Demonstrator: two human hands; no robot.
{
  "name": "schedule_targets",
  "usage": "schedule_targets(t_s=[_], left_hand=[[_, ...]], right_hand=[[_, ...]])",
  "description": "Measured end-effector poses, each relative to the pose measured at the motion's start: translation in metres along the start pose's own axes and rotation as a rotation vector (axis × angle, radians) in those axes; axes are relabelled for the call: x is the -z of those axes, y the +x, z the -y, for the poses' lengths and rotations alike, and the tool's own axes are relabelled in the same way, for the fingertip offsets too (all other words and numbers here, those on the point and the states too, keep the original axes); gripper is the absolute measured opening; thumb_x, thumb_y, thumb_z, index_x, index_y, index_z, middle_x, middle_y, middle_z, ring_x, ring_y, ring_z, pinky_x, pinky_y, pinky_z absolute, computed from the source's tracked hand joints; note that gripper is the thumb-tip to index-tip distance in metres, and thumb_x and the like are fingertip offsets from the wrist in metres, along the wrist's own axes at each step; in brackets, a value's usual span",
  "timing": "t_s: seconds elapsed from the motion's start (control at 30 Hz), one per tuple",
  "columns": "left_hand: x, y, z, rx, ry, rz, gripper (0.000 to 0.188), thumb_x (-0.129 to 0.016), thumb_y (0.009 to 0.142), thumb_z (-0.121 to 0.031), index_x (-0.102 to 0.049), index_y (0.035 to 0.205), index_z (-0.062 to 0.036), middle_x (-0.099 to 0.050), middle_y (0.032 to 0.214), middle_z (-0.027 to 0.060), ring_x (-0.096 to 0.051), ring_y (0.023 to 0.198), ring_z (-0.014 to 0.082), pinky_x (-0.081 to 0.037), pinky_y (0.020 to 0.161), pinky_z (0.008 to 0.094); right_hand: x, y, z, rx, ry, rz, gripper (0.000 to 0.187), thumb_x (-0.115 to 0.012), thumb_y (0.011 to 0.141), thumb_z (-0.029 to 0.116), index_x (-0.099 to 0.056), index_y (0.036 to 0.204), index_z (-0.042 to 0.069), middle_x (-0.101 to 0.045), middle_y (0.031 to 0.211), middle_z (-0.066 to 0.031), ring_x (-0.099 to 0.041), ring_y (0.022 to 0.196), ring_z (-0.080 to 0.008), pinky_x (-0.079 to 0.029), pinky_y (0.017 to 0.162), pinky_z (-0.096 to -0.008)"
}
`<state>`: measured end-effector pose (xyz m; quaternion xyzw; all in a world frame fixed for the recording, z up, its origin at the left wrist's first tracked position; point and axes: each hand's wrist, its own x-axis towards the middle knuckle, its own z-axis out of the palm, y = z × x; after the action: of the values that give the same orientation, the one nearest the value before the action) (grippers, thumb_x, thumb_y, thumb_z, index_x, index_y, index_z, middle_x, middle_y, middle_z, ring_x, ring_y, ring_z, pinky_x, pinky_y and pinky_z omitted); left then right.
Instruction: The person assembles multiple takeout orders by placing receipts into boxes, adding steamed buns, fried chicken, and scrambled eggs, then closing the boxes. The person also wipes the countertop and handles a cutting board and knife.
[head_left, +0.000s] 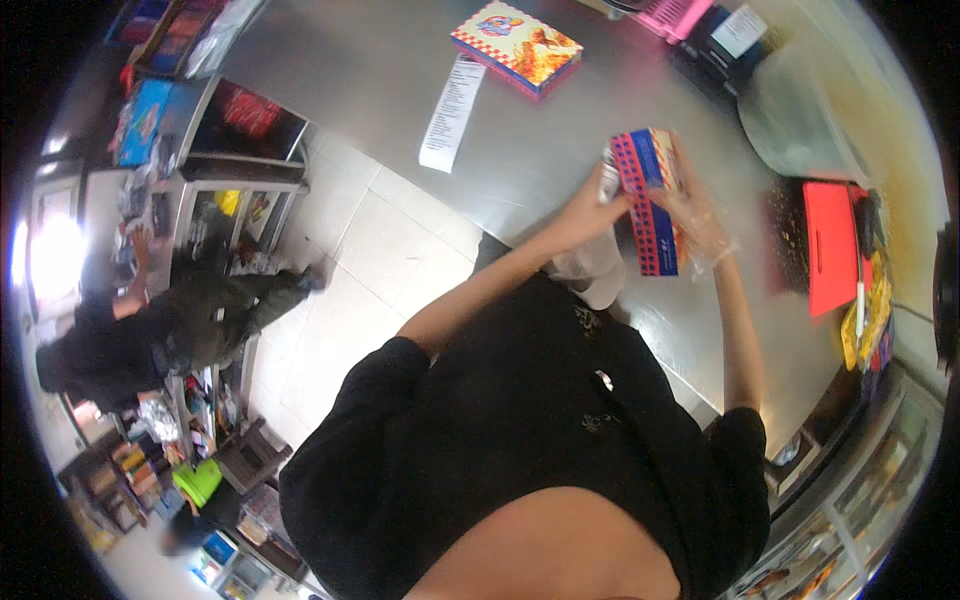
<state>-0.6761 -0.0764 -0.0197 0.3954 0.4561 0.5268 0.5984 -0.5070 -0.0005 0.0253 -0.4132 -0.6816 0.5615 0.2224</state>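
A small carton box (642, 205), blue, red and cream with a checkered edge, is held between my two hands above the metal table, tilted so that a narrow side faces up. My left hand (592, 212) grips its left side, with something whitish by the fingertips that I cannot make out. On the other side, my right hand (694, 215) is closed on the carton, in what looks like a clear plastic glove. A translucent whitish item (596, 270), perhaps plastic, shows under my left wrist. Farther off lies a similar carton box (517, 45), beside a long paper receipt (453, 115).
The steel table (380, 60) spreads under my hands. To the right are a red board (832, 245), a yellow packet (868, 310), a clear plastic tub (800, 115) and a black device (715, 50). A person in dark clothes (150, 330) stands at shelving on the left, across the tiled floor (385, 240).
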Motion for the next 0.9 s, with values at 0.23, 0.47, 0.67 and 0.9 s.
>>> schedule_targets(t_s=[0.23, 0.47, 0.67, 0.9], left_hand=[[0.055, 0.008, -0.037, -0.042, -0.018, 0.018, 0.042, -0.057, 0.081, -0.005, -0.043, 0.12, -0.0011, -0.056, 0.108, 0.0077, -0.055, 0.098, 0.0159, -0.045, 0.083, 0.0314], [0.089, 0.009, -0.047, -0.02, 0.27, -0.141, 0.06, -0.064, 0.076, -0.012, -0.034, 0.127, 0.0021, -0.053, 0.118, 0.0204, -0.052, 0.111, 0.0289, -0.041, 0.093, 0.037], [0.116, 0.015, -0.047, 0.073, 0.126, -0.014, 0.067, -0.065, 0.075, -0.015, -0.029, 0.129, 0.0025, -0.054, 0.117, 0.0236, -0.053, 0.112, 0.0326, -0.041, 0.093, 0.0381], [0.122, 0.02, -0.059, 0.08, 0.381, -0.088, 0.067, -0.068, 0.072, -0.021, -0.032, 0.124, 0.0018, -0.059, 0.104, 0.0252, -0.058, 0.1, 0.0415, -0.045, 0.086, 0.0431]], right_hand=[[-0.041, 0.035, 0.051, -0.012, -0.048, -0.041, 0.091, -0.07, 0.073, 0.028, -0.017, 0.145, 0.01, -0.054, 0.122, -0.0197, -0.055, 0.11, -0.0266, -0.041, 0.094, -0.0372], [-0.069, 0.061, 0.078, 0.041, -0.392, -0.088, 0.093, -0.071, 0.069, 0.029, -0.02, 0.144, 0.015, -0.065, 0.092, -0.0181, -0.064, 0.083, -0.0311, -0.048, 0.074, -0.041], [-0.086, 0.07, 0.09, -0.026, -0.516, -0.122, 0.09, -0.069, 0.069, 0.027, -0.021, 0.144, 0.015, -0.065, 0.086, -0.0163, -0.064, 0.078, -0.0317, -0.048, 0.072, -0.0415], [-0.106, 0.075, 0.085, 0.03, -0.464, -0.183, 0.089, -0.07, 0.069, 0.024, -0.023, 0.144, 0.012, -0.064, 0.1, -0.0166, -0.063, 0.09, -0.0301, -0.047, 0.08, -0.0402]])
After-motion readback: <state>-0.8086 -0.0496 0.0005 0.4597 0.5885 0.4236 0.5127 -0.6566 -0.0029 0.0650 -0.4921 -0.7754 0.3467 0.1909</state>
